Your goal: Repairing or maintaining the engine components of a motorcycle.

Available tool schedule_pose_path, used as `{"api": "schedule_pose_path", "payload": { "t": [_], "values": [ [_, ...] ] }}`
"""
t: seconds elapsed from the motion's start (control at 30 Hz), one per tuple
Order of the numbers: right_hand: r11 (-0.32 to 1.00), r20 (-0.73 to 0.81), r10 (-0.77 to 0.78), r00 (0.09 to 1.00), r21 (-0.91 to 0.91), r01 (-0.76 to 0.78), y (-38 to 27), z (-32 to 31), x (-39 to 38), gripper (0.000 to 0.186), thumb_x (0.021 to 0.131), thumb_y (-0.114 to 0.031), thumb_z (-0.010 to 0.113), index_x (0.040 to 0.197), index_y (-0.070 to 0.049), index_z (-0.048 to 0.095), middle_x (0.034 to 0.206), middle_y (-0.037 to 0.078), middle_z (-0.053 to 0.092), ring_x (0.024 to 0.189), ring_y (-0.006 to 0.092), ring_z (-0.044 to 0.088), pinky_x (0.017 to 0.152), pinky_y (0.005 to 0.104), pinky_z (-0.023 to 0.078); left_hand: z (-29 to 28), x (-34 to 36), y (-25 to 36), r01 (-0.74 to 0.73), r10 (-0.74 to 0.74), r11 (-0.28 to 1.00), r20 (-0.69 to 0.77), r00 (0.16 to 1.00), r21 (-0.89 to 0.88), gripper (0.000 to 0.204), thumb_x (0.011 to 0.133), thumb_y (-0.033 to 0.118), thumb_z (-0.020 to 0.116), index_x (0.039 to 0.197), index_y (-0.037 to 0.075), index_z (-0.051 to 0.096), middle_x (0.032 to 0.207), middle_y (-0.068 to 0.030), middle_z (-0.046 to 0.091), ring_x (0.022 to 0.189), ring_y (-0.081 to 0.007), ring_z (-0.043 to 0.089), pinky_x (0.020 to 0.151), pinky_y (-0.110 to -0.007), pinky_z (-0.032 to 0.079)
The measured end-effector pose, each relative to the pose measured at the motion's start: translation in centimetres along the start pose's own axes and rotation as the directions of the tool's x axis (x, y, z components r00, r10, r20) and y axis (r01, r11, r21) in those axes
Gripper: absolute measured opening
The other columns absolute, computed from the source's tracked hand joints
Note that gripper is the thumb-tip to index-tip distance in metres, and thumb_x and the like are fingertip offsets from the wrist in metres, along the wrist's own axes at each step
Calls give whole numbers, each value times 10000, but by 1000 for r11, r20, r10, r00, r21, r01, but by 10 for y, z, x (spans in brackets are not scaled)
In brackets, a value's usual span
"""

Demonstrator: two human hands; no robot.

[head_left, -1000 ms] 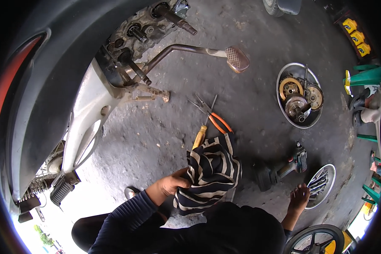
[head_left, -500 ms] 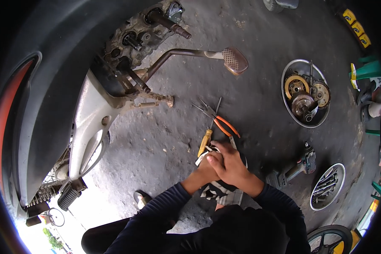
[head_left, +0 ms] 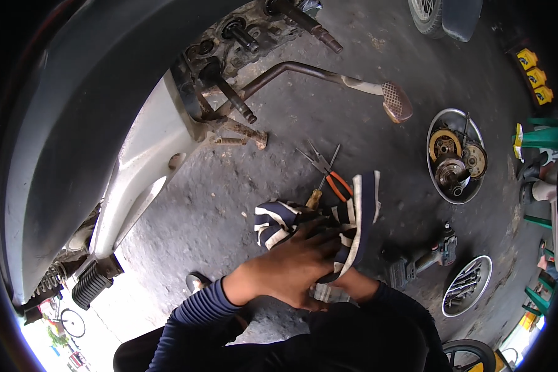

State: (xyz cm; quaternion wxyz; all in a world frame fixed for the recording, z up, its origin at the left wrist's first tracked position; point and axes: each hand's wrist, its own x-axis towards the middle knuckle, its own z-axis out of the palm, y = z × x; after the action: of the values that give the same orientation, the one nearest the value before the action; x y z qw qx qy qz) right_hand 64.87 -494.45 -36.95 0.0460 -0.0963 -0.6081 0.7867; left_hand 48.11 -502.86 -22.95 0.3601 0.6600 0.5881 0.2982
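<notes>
A dark blue and white striped rag [head_left: 367,214] is bunched between my two hands, with one end standing up on the right and a fold hanging out on the left. My left hand [head_left: 288,263] lies across it, the darkened fingers bent over and gripping the cloth. Under the rag and my left hand is my right hand [head_left: 353,284]; only its wrist side shows, its fingers hidden. Just beyond the rag, on the floor, lie orange-handled pliers [head_left: 336,183] and a screwdriver [head_left: 314,198] with a yellow handle, partly covered by the cloth.
A motorcycle engine [head_left: 248,37] with bare shafts and a pedal [head_left: 397,102] reaches in from the upper left. To the right are an oval tray [head_left: 430,167] of greasy round parts, a cordless impact wrench [head_left: 425,257] and a smaller tray [head_left: 491,273] of bolts. A wheel [head_left: 428,15] stands far off.
The rag has been opened out and raised, its striped ends now spread to both sides. My left hand has moved over the top, and my right hand has gone beneath. The view has shifted.
</notes>
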Motion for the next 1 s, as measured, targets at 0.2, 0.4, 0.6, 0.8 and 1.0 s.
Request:
{"api": "schedule_pose_path", "payload": {
  "t": [0.2,0.4,0.6,0.8,1.0],
  "values": [
    [72,298,-502,812,-921,382,-156,-24,90,455,694,-492,748,1046,-209,693,1007,14,651,968,264,629,877,425,468,-35,-3,-81,-165,-40,742,-288,957,-649,1049,698,647,744,1413,-52,426,1371,-237,512,1270,-364,502,1086,-407,364],
    [-139,407,-665,626,-891,432,-197,-53,224,211,888,-221,610,1054,-126,699,1013,73,696,880,218,678,787,350,529,-71,40,-69,-469,-516,351,-586,625,-810,305,880,211,726,1081,-6,653,940,-21,696,791,-64,628,694,-227,508],
    [-559,563,-662,494,-810,174,-246,7,290,117,778,-118,585,781,-77,695,758,168,672,657,338,656,583,409,511,-90,72,-62,-484,-560,494,-690,458,-722,329,920,58,597,1229,-48,561,1076,-94,664,910,-172,657,791,-288,545],
    [-349,247,-497,832,-934,68,-221,-33,322,149,769,-151,630,845,-68,727,823,174,695,757,349,680,692,437,531,-78,55,-45,-329,-639,512,-608,472,-794,290,917,39,523,1178,-69,588,1028,-91,685,890,-126,632,757,-257,518],
    [-292,317,-595,739,-941,168,-190,-18,191,154,776,-155,629,860,-73,728,844,168,698,783,346,680,710,436,530,-23,-2,-36,-147,-487,716,-639,595,-683,324,969,67,516,1275,-35,549,1134,-76,658,1012,-115,590,874,-269,484]
  ]
}}
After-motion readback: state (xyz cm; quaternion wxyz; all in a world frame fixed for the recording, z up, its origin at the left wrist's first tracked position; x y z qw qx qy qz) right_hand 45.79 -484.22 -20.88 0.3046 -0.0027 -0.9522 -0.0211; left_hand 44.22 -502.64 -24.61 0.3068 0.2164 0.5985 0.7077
